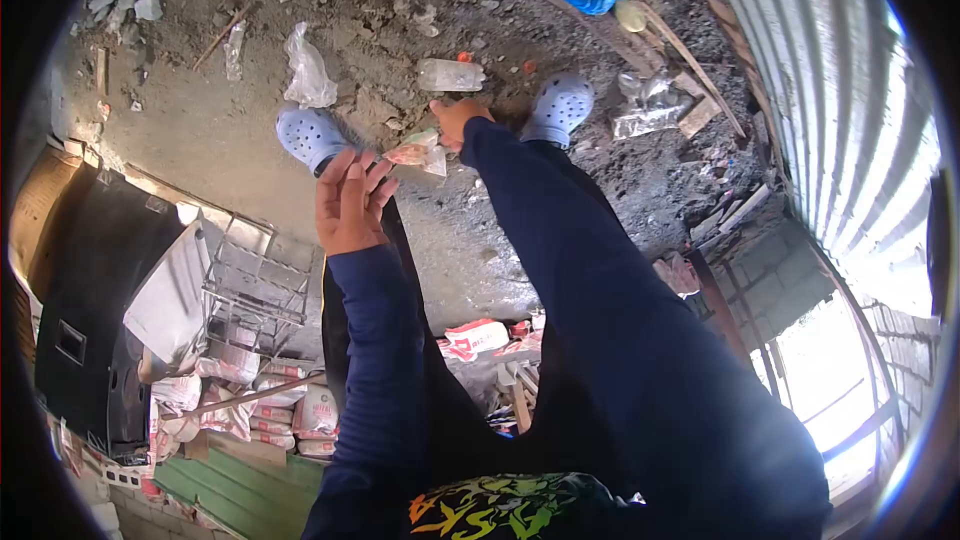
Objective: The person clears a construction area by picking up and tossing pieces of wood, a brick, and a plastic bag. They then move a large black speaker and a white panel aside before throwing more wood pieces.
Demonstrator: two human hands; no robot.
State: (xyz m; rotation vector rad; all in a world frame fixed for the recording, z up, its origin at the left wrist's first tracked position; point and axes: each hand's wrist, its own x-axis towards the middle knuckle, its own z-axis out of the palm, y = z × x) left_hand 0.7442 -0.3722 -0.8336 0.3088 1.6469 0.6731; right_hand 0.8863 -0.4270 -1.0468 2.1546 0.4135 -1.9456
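One wire rack at 8 o'clock. Left hand at 10, grip apart, fingers spread. Crumpled wrapper on the floor at 12, right hand grip clamped on its edge. One bottle lies just beyond, contents unclear. Two blue clogs.

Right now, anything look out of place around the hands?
Yes: litter lies all over the dirt ground. A plastic bottle lies on its side near the shoes, and a clear bag sits crumpled nearby. The right hand grips a crumpled wrapper; the left hand is open.
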